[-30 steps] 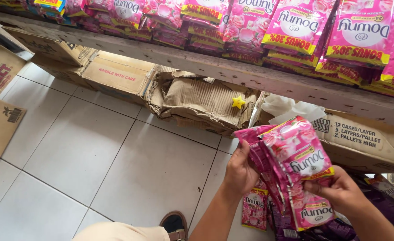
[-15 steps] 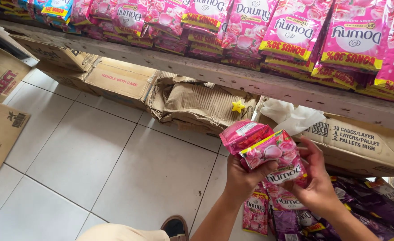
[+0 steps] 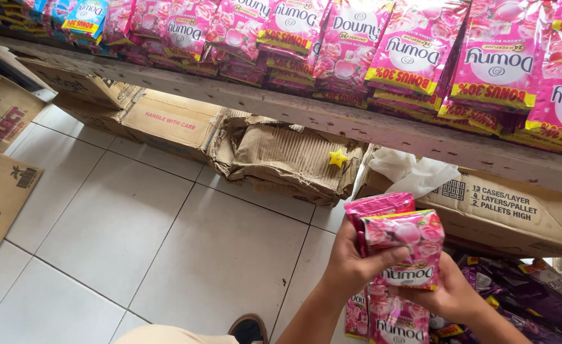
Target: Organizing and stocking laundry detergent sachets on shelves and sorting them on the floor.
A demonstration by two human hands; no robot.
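My left hand (image 3: 351, 264) grips the folded stack of glossy pink plastic sachets (image 3: 399, 239), thumb across its front | my right hand (image 3: 450, 296) closes on the stack from below | stack held above the white tiled floor (image 3: 166, 236), in front of the crushed brown cardboard boxes (image 3: 281, 159) under the wooden shelf (image 3: 332, 118)

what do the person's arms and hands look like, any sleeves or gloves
Both forearms are bare as far as the frame shows, with no sleeves in view. The left hand and right hand wear no gloves. No rings, watch or bracelets are visible.
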